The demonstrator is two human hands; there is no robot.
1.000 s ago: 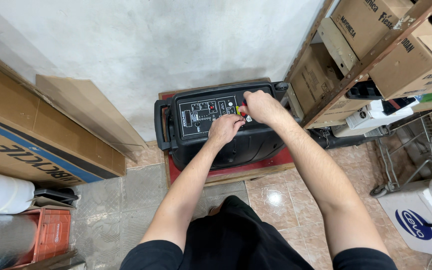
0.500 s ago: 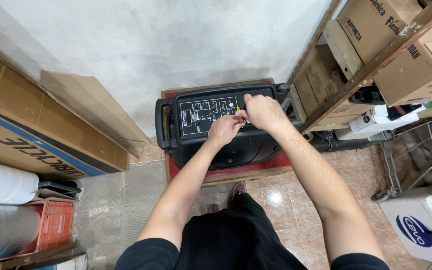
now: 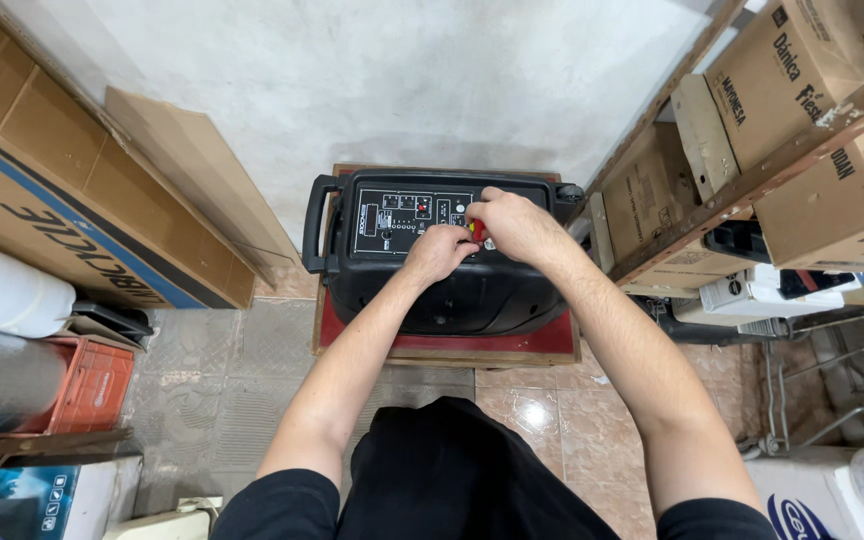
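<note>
A black portable speaker with side handles stands on a low red-topped wooden stand against the wall. Its top control panel carries small buttons and sockets. My left hand rests on the panel with fingers curled at the controls. My right hand is right beside it, pinching a small red and yellow thing at the panel's right part. What exactly that thing is stays too small to tell.
Large flat cardboard boxes lean on the wall at left, above an orange crate. A wooden shelf with cardboard boxes stands at right, a wire rack below it. The floor is tiled.
Both hands have stayed at the panel; the right hand's fingers shifted slightly around the small red part. The view has tilted a little.
</note>
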